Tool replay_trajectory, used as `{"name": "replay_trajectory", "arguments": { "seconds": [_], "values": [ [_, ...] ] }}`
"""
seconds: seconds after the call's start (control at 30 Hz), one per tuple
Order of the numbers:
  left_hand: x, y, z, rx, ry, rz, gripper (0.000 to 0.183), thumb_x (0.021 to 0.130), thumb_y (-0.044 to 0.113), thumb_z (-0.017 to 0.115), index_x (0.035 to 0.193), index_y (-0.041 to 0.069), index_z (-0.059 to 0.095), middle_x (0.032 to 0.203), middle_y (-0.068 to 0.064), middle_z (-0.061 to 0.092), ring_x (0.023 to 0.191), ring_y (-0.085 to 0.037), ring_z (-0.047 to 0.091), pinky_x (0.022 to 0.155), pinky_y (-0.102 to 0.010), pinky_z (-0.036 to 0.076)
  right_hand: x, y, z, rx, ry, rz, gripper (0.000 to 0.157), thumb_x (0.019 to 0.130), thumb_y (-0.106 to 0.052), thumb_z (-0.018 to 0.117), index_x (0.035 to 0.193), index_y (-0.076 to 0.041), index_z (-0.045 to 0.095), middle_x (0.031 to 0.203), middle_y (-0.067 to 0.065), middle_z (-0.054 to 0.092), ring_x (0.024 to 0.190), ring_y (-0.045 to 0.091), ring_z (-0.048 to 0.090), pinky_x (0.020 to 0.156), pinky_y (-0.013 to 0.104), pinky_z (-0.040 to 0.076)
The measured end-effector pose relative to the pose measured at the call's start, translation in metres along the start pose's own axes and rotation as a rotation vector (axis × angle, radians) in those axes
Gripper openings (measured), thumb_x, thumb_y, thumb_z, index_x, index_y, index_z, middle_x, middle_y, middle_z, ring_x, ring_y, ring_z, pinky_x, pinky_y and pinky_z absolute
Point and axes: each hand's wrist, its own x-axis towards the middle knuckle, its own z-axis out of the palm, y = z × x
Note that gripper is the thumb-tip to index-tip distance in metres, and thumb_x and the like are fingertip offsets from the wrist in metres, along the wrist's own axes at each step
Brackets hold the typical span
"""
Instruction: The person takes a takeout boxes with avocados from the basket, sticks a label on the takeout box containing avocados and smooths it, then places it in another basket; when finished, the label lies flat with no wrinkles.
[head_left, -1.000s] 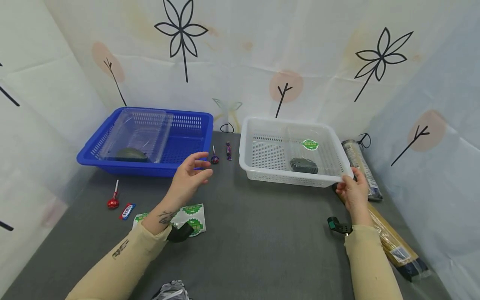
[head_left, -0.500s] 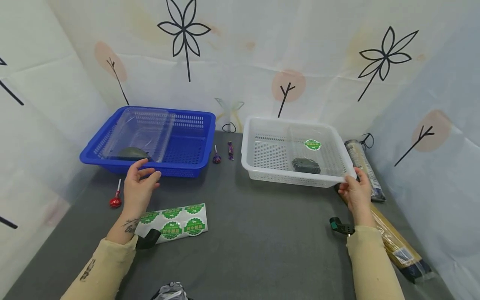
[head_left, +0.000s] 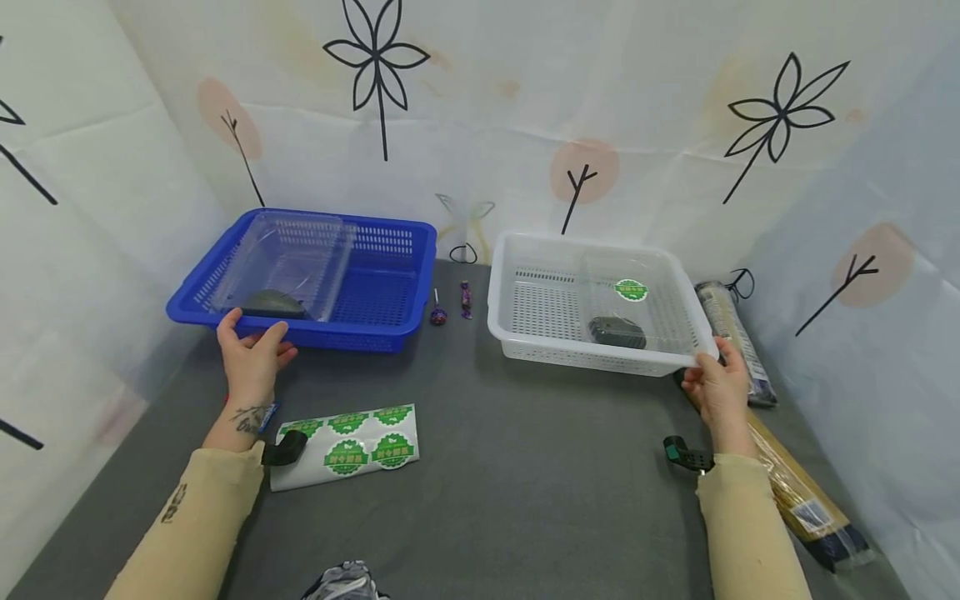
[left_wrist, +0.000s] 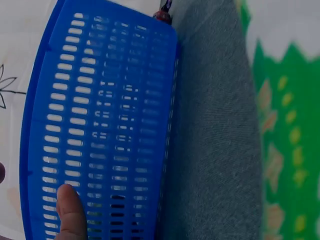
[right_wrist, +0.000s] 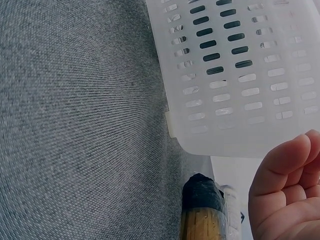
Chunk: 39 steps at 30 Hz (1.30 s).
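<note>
At the blue basket's (head_left: pixel 360 337) front rim is my left hand (head_left: pixel 251 367), its index finger up at the rim level and the thumb (left_wrist: pixel 71 212) in front of the slotted wall. Inside that basket stand a clear plastic container (head_left: pixel 300 242) and a dark green oval thing (head_left: pixel 272 303). My right hand (head_left: pixel 722 387) grips the front right corner of the white basket (head_left: pixel 592 360) between thumb and fingers. A clear container with a green round sticker (head_left: pixel 631 290) and a dark wrapped block (head_left: pixel 617 332) are in the white basket.
A sheet of green stickers (head_left: pixel 360 450) lies at front left. A lollipop (head_left: pixel 438 315) and a purple wrapped candy (head_left: pixel 467 300) sit between the baskets. Bagged dry noodles (head_left: pixel 798 492) and another long packet (head_left: pixel 738 342) lie along the right side, below the fabric wall.
My left hand has moved left, from near the blue basket's right front corner to its front left rim. The right hand keeps its grip on the white basket's corner.
</note>
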Motion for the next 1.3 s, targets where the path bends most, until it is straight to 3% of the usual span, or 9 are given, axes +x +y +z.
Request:
{"name": "replay_trajectory", "arguments": {
  "seconds": [0.27,0.37,0.53,0.63,0.73,0.8,0.93,1.1,1.3],
  "values": [
    [0.005,0.004,0.001,-0.027,0.050,0.014,0.083,0.064,0.024,0.077,0.128,0.029,0.024,0.094,-0.011,0.042,0.065,-0.021,0.058,0.060,-0.031,0.052,-0.012,-0.015,0.010,-0.002,0.017,0.044,0.038,0.083,-0.010,0.055,0.117,-0.021,0.043,0.083,0.003,0.051,0.047,0.008,0.049,0.037,0.022,0.043],
    [0.008,0.003,0.000,-0.053,0.066,0.027,0.084,0.061,0.020,0.079,0.126,0.027,0.027,0.094,-0.011,0.041,0.066,-0.022,0.059,0.061,-0.032,0.052,-0.018,-0.022,0.013,-0.084,0.057,0.036,0.041,0.082,-0.012,0.056,0.120,-0.021,0.043,0.076,-0.001,0.051,0.046,0.005,0.046,0.036,0.020,0.041],
    [0.018,-0.007,0.001,-0.074,0.108,0.044,0.082,0.059,0.014,0.079,0.124,0.027,0.030,0.096,-0.006,0.035,0.068,-0.022,0.058,0.065,-0.033,0.052,-0.039,-0.050,0.036,-0.541,0.220,0.007,0.053,0.080,-0.018,0.050,0.131,-0.015,0.036,0.086,0.000,0.039,0.062,0.010,0.041,0.049,0.022,0.038],
    [0.021,-0.009,0.001,-0.078,0.127,0.041,0.082,0.058,0.012,0.080,0.123,0.026,0.031,0.096,-0.004,0.032,0.069,-0.022,0.057,0.067,-0.034,0.052,-0.053,-0.063,0.055,-0.713,0.361,-0.141,0.054,0.076,-0.017,0.049,0.128,-0.011,0.038,0.094,0.000,0.034,0.081,0.016,0.034,0.065,0.029,0.030],
    [0.022,-0.009,0.001,-0.089,0.130,0.042,0.082,0.058,0.011,0.080,0.123,0.026,0.032,0.097,-0.003,0.030,0.068,-0.022,0.057,0.067,-0.034,0.051,-0.065,-0.066,0.085,-0.664,0.422,-0.394,0.047,0.073,-0.010,0.052,0.119,-0.004,0.043,0.095,-0.006,0.034,0.086,0.015,0.032,0.070,0.027,0.026],
    [0.022,-0.009,0.001,-0.099,0.128,0.047,0.082,0.058,0.011,0.080,0.122,0.025,0.032,0.097,-0.003,0.030,0.068,-0.021,0.057,0.067,-0.035,0.052,-0.075,-0.065,0.112,-0.569,0.355,-0.568,0.041,0.072,-0.003,0.052,0.112,0.002,0.045,0.091,-0.007,0.037,0.081,0.011,0.034,0.068,0.023,0.027],
    [0.020,-0.009,-0.001,-0.111,0.127,0.057,0.082,0.058,0.010,0.080,0.122,0.025,0.033,0.096,-0.003,0.031,0.066,-0.021,0.057,0.066,-0.035,0.052,-0.097,-0.062,0.171,-0.414,0.051,-0.678,0.039,0.073,0.005,0.054,0.111,0.007,0.044,0.091,0.006,0.044,0.075,0.014,0.041,0.063,0.023,0.035],
    [0.020,-0.010,0.000,-0.107,0.133,0.058,0.081,0.058,0.010,0.080,0.122,0.026,0.033,0.096,-0.004,0.032,0.067,-0.022,0.058,0.065,-0.035,0.052,-0.120,-0.060,0.238,-0.263,-0.262,-0.603,0.043,0.072,0.011,0.054,0.113,0.006,0.040,0.093,0.020,0.042,0.076,0.032,0.045,0.062,0.026,0.040],
    [0.019,-0.008,0.005,-0.072,0.158,0.086,0.079,0.059,0.010,0.080,0.122,0.026,0.034,0.094,-0.006,0.034,0.064,-0.022,0.058,0.062,-0.033,0.052,-0.138,-0.057,0.315,-0.221,-0.493,-0.440,0.050,0.075,-0.003,0.058,0.120,-0.007,0.036,0.098,0.016,0.043,0.077,0.023,0.049,0.061,0.023,0.044]
  ]
}}
